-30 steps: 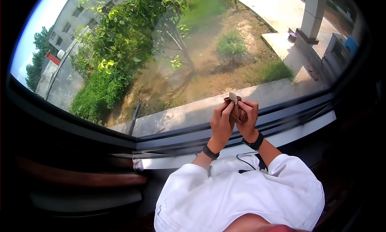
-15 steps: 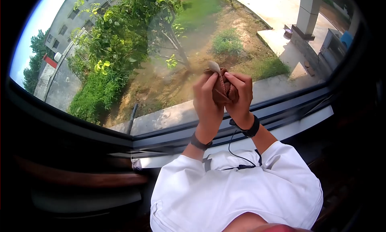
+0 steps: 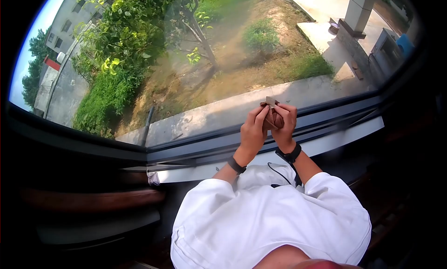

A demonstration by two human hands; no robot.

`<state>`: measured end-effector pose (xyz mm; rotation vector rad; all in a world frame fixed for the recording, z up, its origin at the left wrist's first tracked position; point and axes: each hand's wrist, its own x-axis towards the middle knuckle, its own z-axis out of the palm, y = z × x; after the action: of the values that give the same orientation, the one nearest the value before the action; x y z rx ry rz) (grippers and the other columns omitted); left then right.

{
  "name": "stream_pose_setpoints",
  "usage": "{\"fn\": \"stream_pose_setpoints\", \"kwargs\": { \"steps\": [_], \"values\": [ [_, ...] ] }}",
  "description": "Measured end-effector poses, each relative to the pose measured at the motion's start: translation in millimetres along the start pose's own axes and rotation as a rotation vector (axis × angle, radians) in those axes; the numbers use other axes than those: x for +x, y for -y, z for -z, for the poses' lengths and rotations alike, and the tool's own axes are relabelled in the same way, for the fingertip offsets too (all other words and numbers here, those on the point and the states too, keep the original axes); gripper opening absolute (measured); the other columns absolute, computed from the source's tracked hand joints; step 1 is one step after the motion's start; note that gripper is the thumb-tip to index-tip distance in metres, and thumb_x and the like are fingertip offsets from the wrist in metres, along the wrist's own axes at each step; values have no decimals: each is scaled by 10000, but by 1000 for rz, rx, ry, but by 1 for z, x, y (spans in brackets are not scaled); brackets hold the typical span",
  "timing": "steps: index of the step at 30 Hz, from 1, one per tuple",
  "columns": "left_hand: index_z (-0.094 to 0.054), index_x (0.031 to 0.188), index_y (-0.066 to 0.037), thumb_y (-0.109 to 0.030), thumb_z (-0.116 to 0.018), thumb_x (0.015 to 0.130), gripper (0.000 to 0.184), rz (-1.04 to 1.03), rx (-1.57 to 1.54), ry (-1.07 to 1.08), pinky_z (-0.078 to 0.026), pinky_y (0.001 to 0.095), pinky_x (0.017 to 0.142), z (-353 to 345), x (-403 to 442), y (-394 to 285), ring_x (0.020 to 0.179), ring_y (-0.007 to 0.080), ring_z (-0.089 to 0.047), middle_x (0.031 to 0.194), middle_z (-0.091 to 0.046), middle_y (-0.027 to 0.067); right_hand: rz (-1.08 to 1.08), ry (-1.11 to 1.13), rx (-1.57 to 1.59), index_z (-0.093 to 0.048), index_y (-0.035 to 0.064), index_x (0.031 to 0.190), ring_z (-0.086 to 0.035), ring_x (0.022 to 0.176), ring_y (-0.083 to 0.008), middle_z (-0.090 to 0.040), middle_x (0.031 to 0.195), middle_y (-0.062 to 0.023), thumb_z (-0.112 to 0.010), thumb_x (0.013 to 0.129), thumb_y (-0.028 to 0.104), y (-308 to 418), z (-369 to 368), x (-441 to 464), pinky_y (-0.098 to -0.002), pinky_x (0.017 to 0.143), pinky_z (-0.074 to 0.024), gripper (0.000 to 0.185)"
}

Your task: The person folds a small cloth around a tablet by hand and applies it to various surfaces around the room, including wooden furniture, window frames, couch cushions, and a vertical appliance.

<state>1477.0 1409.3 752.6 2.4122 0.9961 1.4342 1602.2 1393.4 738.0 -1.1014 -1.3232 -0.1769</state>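
Both my hands hold a small reddish-brown item (image 3: 275,120) with a stitched-looking seam, up in front of the window. Its exact kind I cannot make out. A pale flap or tag (image 3: 270,102) sticks up from its top. My left hand (image 3: 253,130) grips the left side, fingers bent and thumb against it. On the opposite side my right hand (image 3: 285,123) is closed round it, fingertips near the top. The palms hide part of the item. A black band sits on each wrist, and a dark cable hangs near the right one.
Directly ahead is a large window with a dark frame (image 3: 223,145) and a white sill strip (image 3: 335,139). A brown wooden rail (image 3: 93,200) lies at the lower left. Outside stand a tree (image 3: 135,31), a concrete ledge and a pillar (image 3: 360,13).
Both hands have come down and slightly to the right, closer to my body, still holding the brown item. The view has shifted a little.
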Motion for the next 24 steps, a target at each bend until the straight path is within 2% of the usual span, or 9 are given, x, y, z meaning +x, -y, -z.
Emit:
{"fn": "stream_pose_setpoints", "kwargs": {
  "steps": [3,5,7,8,13,17,18,21,24],
  "values": [
    [-566,1319,-69,95,-688,709,643,-36,-15,-142,-559,418,818,27,30,-18,1057,381,-627,1257,-589,154,61,-5,76,-656,63,1155,-604,961,-326,-593,1083,-134,-750,720,-24,22,-8,31,-382,792,-517,454],
    [-553,1322,-55,109,-678,720,637,-77,-63,-203,-528,432,877,46,57,-30,1092,407,-601,1253,-591,194,111,-49,83,-663,68,1151,-597,977,-308,-594,1089,-126,-750,733,-22,41,-12,62,-367,809,-505,437],
    [-574,1263,-19,94,-714,785,510,-111,-19,-246,-498,382,923,64,80,-43,1096,331,-603,1229,-581,184,138,-114,163,-666,69,1145,-593,976,-290,-591,1096,-117,-761,739,-17,63,-15,91,-358,816,-501,426],
    [-570,1266,-19,91,-715,790,510,-125,-13,-252,-499,381,926,67,87,-41,1101,331,-602,1231,-581,185,154,-125,142,-666,69,1144,-594,967,-288,-590,1098,-116,-764,742,-13,65,-17,97,-358,815,-502,422],
    [-556,1284,-24,76,-718,812,509,-162,-22,-273,-497,375,951,54,61,-12,1118,335,-601,1246,-581,184,199,-151,151,-667,77,1142,-601,924,-287,-584,1113,-113,-772,747,-7,45,-35,67,-367,808,-512,417],
    [-574,1296,-69,79,-703,749,581,-8,51,-191,-538,419,877,50,14,4,1072,385,-640,1231,-626,184,122,-11,195,-675,78,1143,-602,900,-304,-577,1133,-111,-747,741,-26,29,-44,14,-368,769,-528,422],
    [-585,1286,-80,84,-697,745,577,14,78,-182,-550,412,843,49,2,11,1053,368,-653,1220,-638,168,89,41,206,-682,69,1127,-628,917,-309,-604,1131,-110,-736,718,-34,29,-43,5,-365,765,-542,425],
    [-589,1281,-83,96,-681,742,575,193,133,-70,-543,406,859,52,-38,25,1072,368,-644,1226,-638,157,39,207,201,-673,43,1126,-634,924,-317,-596,1086,-122,-803,722,17,19,-50,-32,-385,770,-538,425],
    [-596,1277,-96,111,-641,751,567,394,169,12,-532,395,880,60,-72,39,1098,367,-630,1232,-641,129,-133,413,182,-685,87,1122,-651,906,-328,-621,1058,-91,-771,682,-45,26,-58,-59,-385,739,-553,467]
  ]
}}
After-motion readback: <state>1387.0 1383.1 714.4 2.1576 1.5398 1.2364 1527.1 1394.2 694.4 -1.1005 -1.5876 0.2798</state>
